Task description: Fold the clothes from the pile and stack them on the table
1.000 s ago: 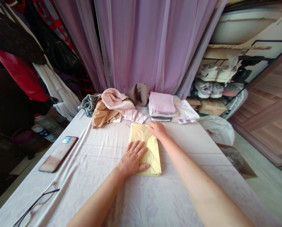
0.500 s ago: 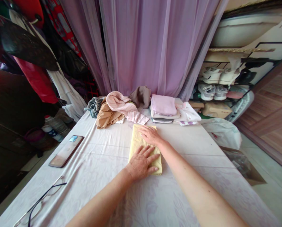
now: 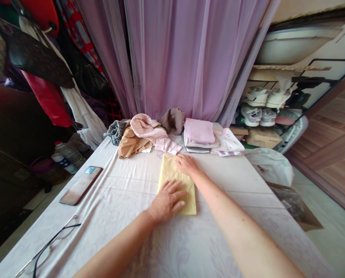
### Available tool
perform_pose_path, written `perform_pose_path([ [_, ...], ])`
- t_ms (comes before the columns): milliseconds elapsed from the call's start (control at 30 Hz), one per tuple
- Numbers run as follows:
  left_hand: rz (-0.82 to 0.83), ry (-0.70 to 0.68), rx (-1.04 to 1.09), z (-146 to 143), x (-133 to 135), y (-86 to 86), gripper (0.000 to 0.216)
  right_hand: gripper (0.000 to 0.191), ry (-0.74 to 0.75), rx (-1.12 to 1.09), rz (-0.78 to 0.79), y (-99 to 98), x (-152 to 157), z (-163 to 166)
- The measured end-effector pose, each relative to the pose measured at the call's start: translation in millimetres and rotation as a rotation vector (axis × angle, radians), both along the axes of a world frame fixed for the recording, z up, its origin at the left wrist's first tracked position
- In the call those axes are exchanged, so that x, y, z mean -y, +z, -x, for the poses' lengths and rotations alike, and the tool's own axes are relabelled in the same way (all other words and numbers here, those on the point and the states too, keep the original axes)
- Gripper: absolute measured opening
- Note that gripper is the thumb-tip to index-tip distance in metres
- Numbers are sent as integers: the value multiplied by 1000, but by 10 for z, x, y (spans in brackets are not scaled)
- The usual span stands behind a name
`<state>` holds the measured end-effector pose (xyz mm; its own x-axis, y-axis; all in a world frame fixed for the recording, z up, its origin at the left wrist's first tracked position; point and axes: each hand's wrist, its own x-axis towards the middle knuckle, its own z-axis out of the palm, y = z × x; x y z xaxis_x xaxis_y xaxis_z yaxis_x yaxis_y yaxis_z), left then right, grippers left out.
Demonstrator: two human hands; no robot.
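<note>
A yellow cloth (image 3: pixel 169 170) is laid flat on the table (image 3: pixel 233 173), near the middle, and it is folded into a long shape with straight sides. Its near left part is covered by the left hand (image 3: pixel 166 200), which is held palm down and open, with the fingers spread; nothing is gripped by it. The far right part is touched by the right hand (image 3: pixel 186 165), whose fingers are stretched out across the cloth and bent a little; nothing is seen to be pinched by it. Just past the cloth, a messy heap is made by a pink striped cloth (image 3: pixel 149 129), a brown cloth (image 3: pixel 130 144), a dark grey cloth (image 3: pixel 174 120) and a blue bunched cloth (image 3: pixel 116 132). To the right of the heap, a neat stack (image 3: pixel 199 131) is set, topped with a light purple cloth, and a white folded cloth (image 3: pixel 229 142) is placed beside it. On the left side of the table, a phone (image 3: pixel 81 186) is laid with its back up, and glasses (image 3: pixel 49 244) are put nearer. Behind the table, a purple curtain (image 3: pixel 172 58) is hung, and shoes (image 3: pixel 252 116) are kept on a rack to the right.
</note>
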<state>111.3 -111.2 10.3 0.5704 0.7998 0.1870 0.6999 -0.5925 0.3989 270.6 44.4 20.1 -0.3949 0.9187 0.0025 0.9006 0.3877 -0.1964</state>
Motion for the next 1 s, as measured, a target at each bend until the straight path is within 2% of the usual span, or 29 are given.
perform_pose_path([
  [67, -31, 214, 60, 102, 31, 0, 39, 41, -54, 12, 19, 83, -64, -68],
  [133, 15, 421, 84, 213, 50, 29, 39, 38, -96, 27, 61, 148, -148, -124],
  [200, 152, 567, 59, 310, 52, 92, 38, 34, -110, 39, 123, 196, -242, -150],
  [267, 298, 644, 5, 382, 33, 174, 38, 29, -108, 40, 186, 240, -326, -155],
  [367, 435, 668, -62, 439, -18, 275, 37, 19, -93, 16, 264, 320, -398, -182],
  [500, 510, 603, -92, 417, -67, 297, 27, 13, -81, -79, 317, 445, -375, -321],
  [600, 476, 598, -65, 329, -68, 250, 22, 17, -100, -188, 330, 507, -304, -476],
  [700, 441, 645, 91, 277, -111, 201, 16, 33, -157, -294, 325, 527, -189, -639],
  [767, 468, 684, 221, 322, -217, 205, 18, 45, -212, -384, 351, 519, -62, -740],
  [833, 474, 734, 267, 437, -393, 256, 22, 51, -267, -549, 441, 485, 125, -818],
  [900, 393, 738, 140, 579, -597, 342, 25, 54, -288, -733, 570, 415, 361, -863],
  [933, 333, 729, 33, 640, -689, 387, 27, 56, -276, -766, 619, 366, 487, -873],
  [1000, 283, 736, -22, 705, -811, 455, 32, 66, -270, -756, 664, 261, 726, -878],
])
